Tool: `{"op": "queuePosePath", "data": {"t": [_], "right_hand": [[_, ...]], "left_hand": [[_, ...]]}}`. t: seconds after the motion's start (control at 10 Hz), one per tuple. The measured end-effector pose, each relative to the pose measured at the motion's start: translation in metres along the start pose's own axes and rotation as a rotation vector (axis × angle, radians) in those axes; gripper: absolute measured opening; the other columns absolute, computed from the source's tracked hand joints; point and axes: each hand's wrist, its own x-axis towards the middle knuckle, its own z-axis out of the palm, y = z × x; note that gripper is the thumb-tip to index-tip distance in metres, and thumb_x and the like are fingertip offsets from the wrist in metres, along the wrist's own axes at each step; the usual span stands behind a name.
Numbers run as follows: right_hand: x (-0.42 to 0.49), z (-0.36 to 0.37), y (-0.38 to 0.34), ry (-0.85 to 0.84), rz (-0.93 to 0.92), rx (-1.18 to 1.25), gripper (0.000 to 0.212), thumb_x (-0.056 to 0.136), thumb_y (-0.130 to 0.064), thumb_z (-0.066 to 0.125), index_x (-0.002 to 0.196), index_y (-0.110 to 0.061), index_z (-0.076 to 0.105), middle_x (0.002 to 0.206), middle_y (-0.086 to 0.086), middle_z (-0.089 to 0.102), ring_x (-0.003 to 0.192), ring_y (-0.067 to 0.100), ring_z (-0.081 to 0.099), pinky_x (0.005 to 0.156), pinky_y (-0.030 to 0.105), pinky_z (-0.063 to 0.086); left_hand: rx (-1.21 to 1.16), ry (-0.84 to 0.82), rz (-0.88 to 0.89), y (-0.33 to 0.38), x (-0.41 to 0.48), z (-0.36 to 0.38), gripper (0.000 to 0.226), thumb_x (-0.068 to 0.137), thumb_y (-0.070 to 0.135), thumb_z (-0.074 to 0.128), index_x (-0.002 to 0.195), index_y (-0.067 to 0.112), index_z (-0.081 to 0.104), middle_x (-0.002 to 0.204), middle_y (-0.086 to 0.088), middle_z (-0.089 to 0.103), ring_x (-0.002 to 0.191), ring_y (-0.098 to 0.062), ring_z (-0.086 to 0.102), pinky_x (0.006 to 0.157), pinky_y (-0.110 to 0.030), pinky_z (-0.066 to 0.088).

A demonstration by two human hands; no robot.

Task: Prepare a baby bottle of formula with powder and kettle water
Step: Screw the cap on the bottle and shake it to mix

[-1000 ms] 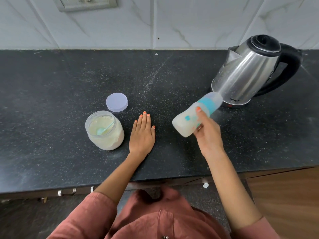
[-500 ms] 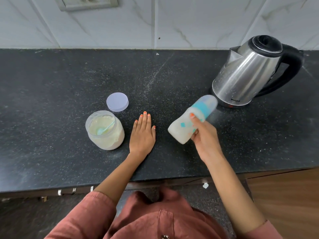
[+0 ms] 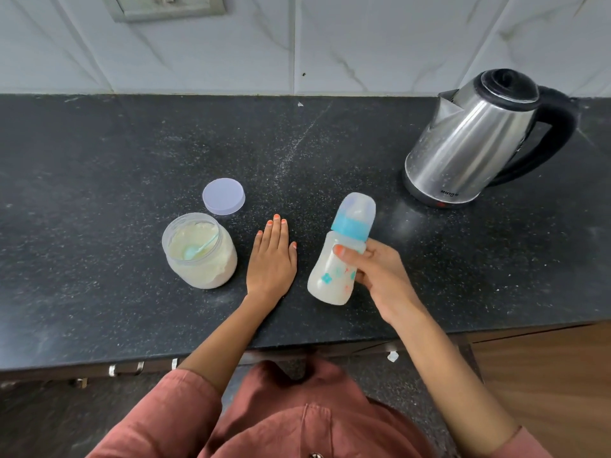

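Head view, landmark: powder jar (image 3: 201, 256).

- Powder jar: open, upright on the black countertop (image 3: 99, 193), pale powder nearly to the shoulder. A light blue scoop (image 3: 195, 251) lies in the powder, handle leaning toward the far right rim.
- Jar lid (image 3: 224, 196): flat on the counter just behind the jar, slightly to its right, apart from it.
- Left hand (image 3: 271, 259): just right of the jar, palm down on the counter, fingers straight and together, holding nothing. Not touching the jar.
- Baby bottle (image 3: 334, 276): right of the jar, beyond the left hand. Blue collar and clear cap are on. Body shows milky white liquid. It is tilted, cap end pointing away and a little right. Cannot tell whether its base touches the counter.
- Right hand (image 3: 380, 276): grips the bottle at its upper body, thumb across the front below the collar, fingers curled round the far side.
- Kettle (image 3: 472, 147): steel with a black handle and closed lid, well right of the jar and farther back, spout turned toward the jar's side.
- Wall socket (image 3: 165, 6): on the tiled wall behind the jar.
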Motion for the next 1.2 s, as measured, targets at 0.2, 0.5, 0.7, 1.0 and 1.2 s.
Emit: {"op": "queuePosePath", "data": {"t": [0.2,0.5,0.7,1.0,1.2], "right_hand": [[0.014,-0.006,-0.014,0.28,-0.063,0.566,0.006,0.087,-0.018,0.059,0.093,-0.019,0.061,0.093,-0.004,0.068,0.084,0.007,0.066,0.071,0.023,0.057],[0.008,-0.009,-0.005,0.163,-0.06,0.322,0.014,0.083,-0.013,0.062,0.097,-0.014,0.065,0.092,-0.003,0.07,0.084,0.008,0.067,0.069,0.023,0.056],[0.009,-0.009,-0.008,0.217,-0.02,0.404,0.008,0.087,-0.016,0.058,0.093,-0.019,0.062,0.094,-0.002,0.066,0.087,0.009,0.063,0.066,0.02,0.056],[0.01,-0.011,-0.002,-0.197,0.176,0.728,0.064,0.047,-0.035,0.086,0.102,-0.01,0.067,0.095,0.011,0.069,0.083,0.021,0.069,0.064,0.03,0.058],[0.008,-0.014,-0.005,-0.31,0.285,0.941,0.063,0.044,-0.024,0.09,0.098,-0.005,0.064,0.095,0.017,0.065,0.08,0.025,0.07,0.055,0.029,0.058]], "left_hand": [[0.001,-0.004,0.001,0.0,-0.001,-0.001,0.052,0.101,0.029,0.018,0.147,0.007,0.007,0.157,-0.008,0.003,0.145,-0.019,0.001,0.116,-0.032,-0.001],[0.015,-0.009,0.0,0.0,0.0,0.0,0.052,0.101,0.029,0.017,0.147,0.006,0.006,0.157,-0.008,0.003,0.145,-0.019,0.001,0.117,-0.032,-0.001],[-0.001,-0.006,0.0,0.0,-0.001,-0.001,0.052,0.101,0.029,0.018,0.147,0.007,0.007,0.157,-0.008,0.003,0.145,-0.019,0.001,0.117,-0.032,-0.001],[0.006,-0.009,-0.005,0.0,0.0,0.0,0.052,0.101,0.03,0.016,0.147,0.008,0.004,0.157,-0.007,0.001,0.145,-0.018,0.0,0.116,-0.032,-0.002],[0.003,-0.008,-0.001,0.0,-0.001,-0.001,0.052,0.101,0.029,0.017,0.147,0.007,0.005,0.157,-0.007,0.002,0.145,-0.018,0.0,0.117,-0.032,-0.001]]}}
